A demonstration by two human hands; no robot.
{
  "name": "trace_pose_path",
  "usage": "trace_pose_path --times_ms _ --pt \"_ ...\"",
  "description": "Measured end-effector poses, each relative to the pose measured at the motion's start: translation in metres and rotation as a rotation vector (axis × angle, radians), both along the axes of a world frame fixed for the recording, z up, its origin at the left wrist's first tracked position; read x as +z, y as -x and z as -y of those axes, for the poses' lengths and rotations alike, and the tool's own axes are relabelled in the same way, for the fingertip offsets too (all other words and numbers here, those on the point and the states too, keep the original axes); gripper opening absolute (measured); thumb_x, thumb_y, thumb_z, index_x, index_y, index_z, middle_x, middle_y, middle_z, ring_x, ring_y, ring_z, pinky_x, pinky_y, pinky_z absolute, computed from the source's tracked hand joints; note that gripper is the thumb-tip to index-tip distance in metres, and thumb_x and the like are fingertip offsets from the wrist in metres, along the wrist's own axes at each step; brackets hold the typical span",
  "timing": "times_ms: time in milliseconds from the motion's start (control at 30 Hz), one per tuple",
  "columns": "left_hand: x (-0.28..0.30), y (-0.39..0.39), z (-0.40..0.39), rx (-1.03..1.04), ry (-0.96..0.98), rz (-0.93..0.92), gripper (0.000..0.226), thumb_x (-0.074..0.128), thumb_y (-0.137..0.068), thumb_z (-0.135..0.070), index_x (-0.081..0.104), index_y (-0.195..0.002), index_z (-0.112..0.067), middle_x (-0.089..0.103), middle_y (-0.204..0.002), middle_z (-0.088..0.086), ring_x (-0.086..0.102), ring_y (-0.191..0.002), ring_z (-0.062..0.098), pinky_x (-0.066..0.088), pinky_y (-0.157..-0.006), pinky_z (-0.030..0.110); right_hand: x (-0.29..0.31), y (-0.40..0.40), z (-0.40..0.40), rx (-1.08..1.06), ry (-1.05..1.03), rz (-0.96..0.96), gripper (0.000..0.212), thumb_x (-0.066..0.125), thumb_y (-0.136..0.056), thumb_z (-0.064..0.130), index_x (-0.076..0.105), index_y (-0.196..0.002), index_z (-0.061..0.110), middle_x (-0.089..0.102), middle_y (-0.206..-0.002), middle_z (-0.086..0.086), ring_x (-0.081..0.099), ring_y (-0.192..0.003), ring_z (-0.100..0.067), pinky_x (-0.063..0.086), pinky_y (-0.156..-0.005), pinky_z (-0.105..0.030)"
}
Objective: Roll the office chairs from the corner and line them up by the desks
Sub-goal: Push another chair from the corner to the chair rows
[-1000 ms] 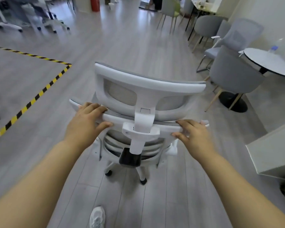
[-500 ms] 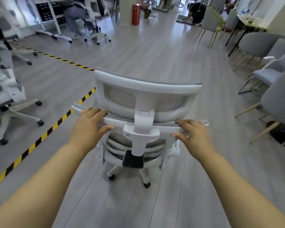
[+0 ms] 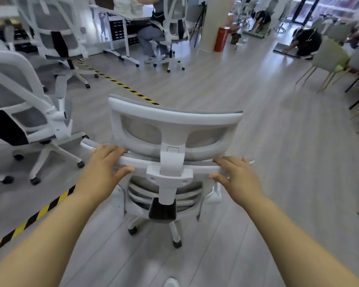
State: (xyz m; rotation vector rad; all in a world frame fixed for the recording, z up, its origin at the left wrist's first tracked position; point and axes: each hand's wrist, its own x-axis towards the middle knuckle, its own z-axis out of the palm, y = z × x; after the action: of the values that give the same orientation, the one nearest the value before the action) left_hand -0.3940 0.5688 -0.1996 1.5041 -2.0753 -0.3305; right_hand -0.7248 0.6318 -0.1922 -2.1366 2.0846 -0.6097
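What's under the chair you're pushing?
Under the chair, white legs with black wheels stand on the grey floor. The seat hides the front legs.

Red cylinder, prob. extinguisher, yellow-blk floor tape, pillar

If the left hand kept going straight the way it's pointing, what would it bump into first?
Probably the headrest of the white office chair that the left hand already grips; depth is hard to judge.

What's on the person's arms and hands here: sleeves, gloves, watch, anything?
Nothing is worn that shows. Left hand and right hand are bare: no gloves, rings or markings visible. Both forearms are bare down to the frame edge, no sleeve cuffs, watch, bands or cables in view.
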Motion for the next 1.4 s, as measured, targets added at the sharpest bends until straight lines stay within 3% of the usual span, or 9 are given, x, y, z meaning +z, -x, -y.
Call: trace_pose_path --times_ms 167,333,500,633,833,1000,1133,1300,1400 --pt "0.004 -0.009 0.075 0.111 -0.018 -0.017 0.043 0.072 -0.077 -0.037 0.060 -0.115 -0.019 0.053 -0.119 -0.001 0.042 -0.117 0.024 0.041 -0.090 0.041 0.009 -0.004 0.106 0.139 -0.044 -0.038 0.081 0.024 -0.073 0.078 0.058 -0.123 0.024 0.059 -0.122 0.003 0.051 -0.114 -0.022 0.021 -0.109 -0.046" --pt "0.003 -0.020 0.146 0.200 -0.039 -0.003 0.046 0.069 -0.076 -0.040 0.058 -0.117 -0.020 0.051 -0.121 -0.001 0.042 -0.121 0.025 0.046 -0.089 0.044 0.016 -0.013 0.203 0.210 -0.086 -0.067 0.044 0.050 -0.090 0.045 0.053 -0.128 0.022 0.054 -0.130 0.002 0.045 -0.121 -0.023 0.016 -0.111 -0.042" --pt "0.002 -0.034 0.222 0.283 -0.039 -0.020 0.047 0.070 -0.077 -0.037 0.058 -0.119 -0.018 0.050 -0.126 0.002 0.040 -0.124 0.025 0.042 -0.094 0.043 0.016 -0.030 0.303 0.255 -0.123 -0.070 0.061 0.037 -0.083 0.063 0.055 -0.127 0.024 0.055 -0.129 0.002 0.047 -0.119 -0.023 0.016 -0.111 -0.042" --pt "0.000 -0.055 0.287 0.287 -0.019 -0.006 0.046 0.071 -0.076 -0.036 0.060 -0.116 -0.016 0.052 -0.121 0.003 0.043 -0.119 0.027 0.043 -0.092 0.042 0.018 -0.049 0.377 0.297 -0.137 -0.079 0.043 0.048 -0.093 0.041 0.051 -0.131 0.021 0.051 -0.134 0.001 0.044 -0.123 -0.023 0.014 -0.114 -0.042" --pt "0.003 -0.088 0.385 0.302 -0.042 0.008 0.046 0.069 -0.078 -0.038 0.058 -0.118 -0.017 0.052 -0.122 0.001 0.041 -0.119 0.021 0.038 -0.096 0.036 0.020 -0.083 0.482 0.311 -0.153 -0.064 0.050 0.044 -0.090 0.052 0.051 -0.131 0.024 0.051 -0.133 0.003 0.043 -0.123 -0.021 0.012 -0.113 -0.037" --pt "0.012 -0.108 0.462 0.319 -0.053 0.018 0.047 0.069 -0.079 -0.035 0.058 -0.120 -0.014 0.053 -0.124 0.004 0.040 -0.119 0.023 0.034 -0.101 0.037 0.020 -0.107 0.568 0.327 -0.148 -0.037 0.040 0.052 -0.092 0.036 0.054 -0.128 0.021 0.053 -0.132 0.004 0.043 -0.123 -0.022 0.013 -0.111 -0.035" --pt "0.012 -0.116 0.522 0.352 -0.076 0.029 0.049 0.067 -0.081 -0.037 0.055 -0.124 -0.016 0.050 -0.130 0.004 0.036 -0.125 0.023 0.030 -0.104 0.035 0.018 -0.117 0.636 0.345 -0.122 -0.029 0.038 0.054 -0.091 0.037 0.057 -0.125 0.020 0.056 -0.127 0.002 0.047 -0.118 -0.023 0.013 -0.096 -0.019" --pt "0.009 -0.119 0.594 0.417 -0.066 0.054 0.050 0.065 -0.081 -0.040 0.054 -0.125 -0.019 0.048 -0.131 0.002 0.034 -0.127 0.022 0.034 -0.101 0.036 0.016 -0.124 0.722 0.388 -0.115 -0.022 0.037 0.056 -0.090 0.034 0.058 -0.123 0.018 0.059 -0.124 0.001 0.049 -0.117 -0.022 0.017 -0.104 -0.031" --pt "0.007 -0.117 0.635 0.448 -0.068 0.043 0.049 0.067 -0.080 -0.038 0.055 -0.123 -0.017 0.049 -0.130 0.002 0.033 -0.127 0.021 0.032 -0.102 0.033 0.012 -0.123 0.774 0.417 -0.106 -0.040 0.035 0.056 -0.090 0.033 0.059 -0.122 0.019 0.059 -0.123 0.001 0.050 -0.114 -0.024 0.019 -0.097 -0.028"
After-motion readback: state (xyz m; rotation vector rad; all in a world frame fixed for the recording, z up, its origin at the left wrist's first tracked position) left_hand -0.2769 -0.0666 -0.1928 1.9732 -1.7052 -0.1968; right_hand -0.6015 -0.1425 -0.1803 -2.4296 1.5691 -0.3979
